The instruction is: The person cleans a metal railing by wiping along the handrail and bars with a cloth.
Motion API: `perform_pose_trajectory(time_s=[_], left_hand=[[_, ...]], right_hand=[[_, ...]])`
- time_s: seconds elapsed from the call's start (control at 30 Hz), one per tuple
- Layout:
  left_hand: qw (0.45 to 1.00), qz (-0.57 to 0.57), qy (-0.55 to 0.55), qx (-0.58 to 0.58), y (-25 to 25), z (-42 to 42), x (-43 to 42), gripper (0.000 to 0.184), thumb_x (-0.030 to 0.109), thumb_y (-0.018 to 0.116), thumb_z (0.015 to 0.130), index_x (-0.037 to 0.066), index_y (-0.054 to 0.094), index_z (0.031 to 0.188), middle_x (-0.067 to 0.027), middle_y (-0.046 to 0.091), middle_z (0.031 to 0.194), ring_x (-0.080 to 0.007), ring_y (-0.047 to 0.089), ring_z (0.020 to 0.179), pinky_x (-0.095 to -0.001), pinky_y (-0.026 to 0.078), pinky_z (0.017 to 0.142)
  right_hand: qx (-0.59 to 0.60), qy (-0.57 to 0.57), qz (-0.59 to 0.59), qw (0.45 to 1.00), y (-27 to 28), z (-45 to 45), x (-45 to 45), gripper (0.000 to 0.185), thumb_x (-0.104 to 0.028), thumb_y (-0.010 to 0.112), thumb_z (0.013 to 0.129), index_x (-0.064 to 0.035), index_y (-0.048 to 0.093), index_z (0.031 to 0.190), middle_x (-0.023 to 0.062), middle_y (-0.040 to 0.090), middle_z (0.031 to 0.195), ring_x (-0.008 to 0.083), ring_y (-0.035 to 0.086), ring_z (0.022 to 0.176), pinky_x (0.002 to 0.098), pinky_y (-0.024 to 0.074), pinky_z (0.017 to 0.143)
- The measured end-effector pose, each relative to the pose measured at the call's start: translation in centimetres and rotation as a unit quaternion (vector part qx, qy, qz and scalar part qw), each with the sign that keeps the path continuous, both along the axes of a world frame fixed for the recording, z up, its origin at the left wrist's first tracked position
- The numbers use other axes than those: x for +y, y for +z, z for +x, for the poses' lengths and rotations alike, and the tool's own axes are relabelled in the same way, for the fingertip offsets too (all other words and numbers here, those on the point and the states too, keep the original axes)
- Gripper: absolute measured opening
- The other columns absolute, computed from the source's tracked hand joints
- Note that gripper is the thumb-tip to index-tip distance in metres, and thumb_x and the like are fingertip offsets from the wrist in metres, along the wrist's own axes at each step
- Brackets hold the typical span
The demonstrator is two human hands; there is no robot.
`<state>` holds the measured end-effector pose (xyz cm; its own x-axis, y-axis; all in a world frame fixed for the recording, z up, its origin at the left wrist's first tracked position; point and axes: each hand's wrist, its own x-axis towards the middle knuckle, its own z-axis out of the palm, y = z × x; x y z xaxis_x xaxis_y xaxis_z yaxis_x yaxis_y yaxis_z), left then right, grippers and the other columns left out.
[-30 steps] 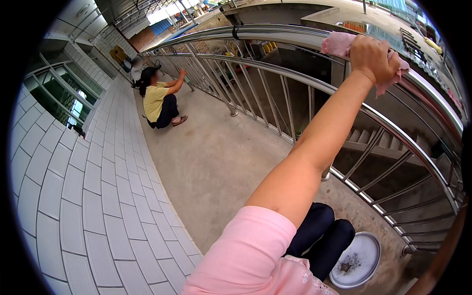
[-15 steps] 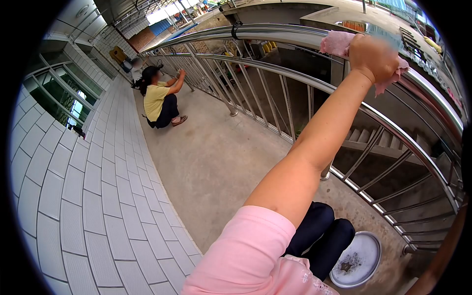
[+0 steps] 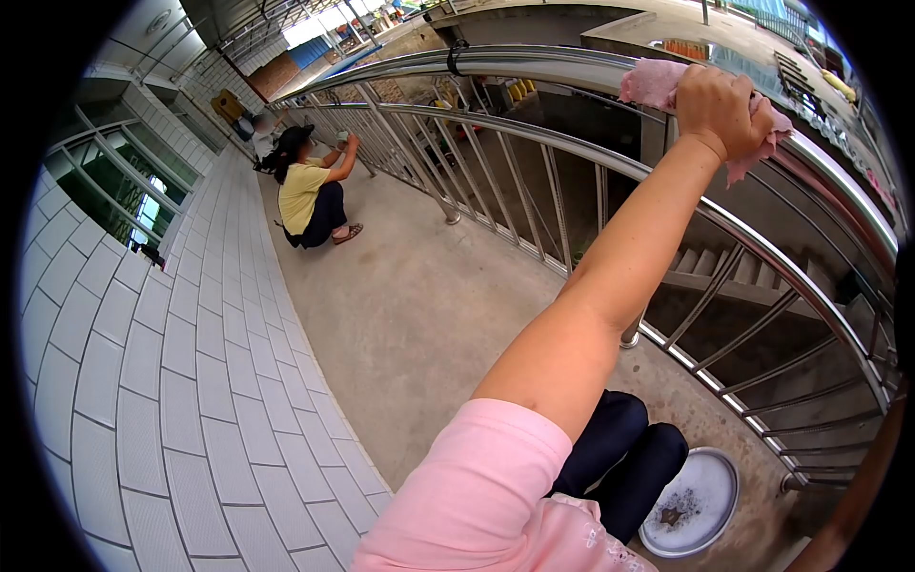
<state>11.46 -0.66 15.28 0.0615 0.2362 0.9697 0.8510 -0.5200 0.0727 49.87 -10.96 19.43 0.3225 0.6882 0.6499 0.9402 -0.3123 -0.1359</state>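
Head view is showing a crumpled pale-pink cloth (image 3: 653, 84) lying over the rounded, shiny steel handrail (image 3: 534, 63), draping down on both sides of the left hand (image 3: 717, 110), whose fingers are curling over it and clasping it against the metal, apparently so that the cloth is hugging the curve of the tube; the right hand is not showing, so I cannot tell its grip. Below, slim steel bars (image 3: 519, 181) are running down to the grey concrete floor (image 3: 410, 286). The arm in its short pink sleeve (image 3: 486, 458) is reaching out almost straight, probably because the rail is standing well above the bent knees in dark navy trousers (image 3: 610, 434). Just beside these knees, a shallow round silvery basin (image 3: 719, 469), whitish inside with dark specks, is sitting on the floor, presumably for easy reach. Farther along, a person in a yellow top (image 3: 305, 191) is squatting with arms raised toward the bars, and a white-tiled wall (image 3: 143, 400) is lining the opposite side
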Motion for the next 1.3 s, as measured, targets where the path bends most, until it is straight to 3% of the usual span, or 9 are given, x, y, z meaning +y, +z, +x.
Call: perform_pose_trajectory(time_s=[0.37,0.43,0.53,0.87,0.97,1.03,1.07,1.13,1.3], left_hand=[[0.997,-0.076,0.004,0.033,1.1,-0.5,-0.2,0.04,0.044,0.052,0.078,0.009,0.07,0.073,-0.013,0.067,0.072,-0.0276,0.064,0.073,-0.0391,0.043,0.077],[0.962,-0.257,0.013,0.087,2.6,-0.9,-0.7,0.047,0.048,0.045,0.082,0.01,0.073,0.081,-0.0126,0.07,0.08,-0.0268,0.067,0.081,-0.0386,0.046,0.077],[0.922,-0.362,0.023,0.134,4.2,-1.3,-0.9,0.054,0.051,0.038,0.084,0.013,0.076,0.091,-0.0113,0.072,0.091,-0.0261,0.068,0.091,-0.0379,0.048,0.08],[0.915,-0.372,0.026,0.158,4.5,-1.6,-1.1,0.054,0.049,0.036,0.086,0.013,0.076,0.094,-0.0122,0.071,0.099,-0.0264,0.067,0.097,-0.0373,0.049,0.08],[0.951,-0.296,-0.011,0.092,2.6,-1.9,-1.0,0.043,0.042,0.045,0.082,0.01,0.074,0.081,-0.0141,0.071,0.092,-0.0284,0.066,0.088,-0.0404,0.048,0.077],[0.997,-0.036,-0.049,0.052,0.3,-2.1,0.0,0.031,0.035,0.052,0.075,0.008,0.067,0.07,-0.0135,0.068,0.08,-0.0299,0.063,0.077,-0.0432,0.045,0.074],[0.997,-0.036,-0.051,0.05,-0.4,-2.1,0.7,0.031,0.035,0.052,0.075,0.008,0.067,0.07,-0.0135,0.068,0.08,-0.0299,0.063,0.077,-0.0432,0.045,0.074],[0.986,0.14,-0.094,-0.01,-1.1,-2.0,1.3,0.025,0.032,0.055,0.071,0.008,0.061,0.068,-0.0124,0.064,0.074,-0.0305,0.059,0.073,-0.044,0.045,0.076],[0.98,0.186,-0.057,0.042,-2.3,-3.5,1.8,0.028,0.032,0.056,0.074,0.008,0.06,0.088,-0.0087,0.058,0.08,-0.0285,0.057,0.081,-0.0464,0.043,0.08]], right_hand=[[0.001,-0.001,-0.006,1.0,0.1,-0.2,-0.1,0.05,-0.046,0.038,0.09,-0.0141,0.076,0.086,0.0151,0.072,0.092,0.0396,0.065,0.086,0.0523,0.0468,0.078],[-0.002,-0.006,-0.004,1.0,-0.1,-0.1,-0.1,0.05,-0.046,0.038,0.089,-0.014,0.076,0.085,0.0152,0.071,0.092,0.0397,0.065,0.086,0.0522,0.0468,0.078],[-0.002,-0.001,0.0,1.0,0.0,0.2,0.0,0.05,-0.046,0.039,0.089,-0.0135,0.076,0.085,0.0153,0.071,0.091,0.0396,0.065,0.086,0.0523,0.0466,0.078],[0.007,0.011,0.001,1.0,0.1,-0.2,-0.2,0.049,-0.045,0.041,0.089,-0.0113,0.075,0.082,0.0148,0.071,0.087,0.0383,0.064,0.083,0.0506,0.0463,0.075],[0.005,0.016,0.006,1.0,0.0,0.1,-0.1,0.048,-0.044,0.041,0.089,-0.011,0.075,0.081,0.0146,0.071,0.086,0.0381,0.064,0.082,0.0503,0.0463,0.075],[0.004,0.021,0.014,1.0,0.0,0.0,-0.3,0.048,-0.044,0.041,0.089,-0.011,0.075,0.081,0.0145,0.071,0.086,0.0378,0.064,0.081,0.0502,0.0463,0.075],[0.005,0.034,0.012,0.999,0.0,0.0,-0.4,0.047,-0.044,0.042,0.09,-0.0109,0.075,0.08,0.0142,0.071,0.085,0.0373,0.065,0.081,0.05,0.0464,0.075],[0.003,0.043,0.01,0.999,0.2,-0.4,-0.7,0.047,-0.043,0.042,0.09,-0.0109,0.075,0.08,0.0139,0.071,0.084,0.0368,0.065,0.08,0.0499,0.0465,0.075],[0.009,0.053,0.023,0.998,-0.2,0.5,0.0,0.047,-0.043,0.043,0.09,-0.0111,0.075,0.079,0.013,0.071,0.081,0.0354,0.065,0.077,0.0491,0.0468,0.074]])
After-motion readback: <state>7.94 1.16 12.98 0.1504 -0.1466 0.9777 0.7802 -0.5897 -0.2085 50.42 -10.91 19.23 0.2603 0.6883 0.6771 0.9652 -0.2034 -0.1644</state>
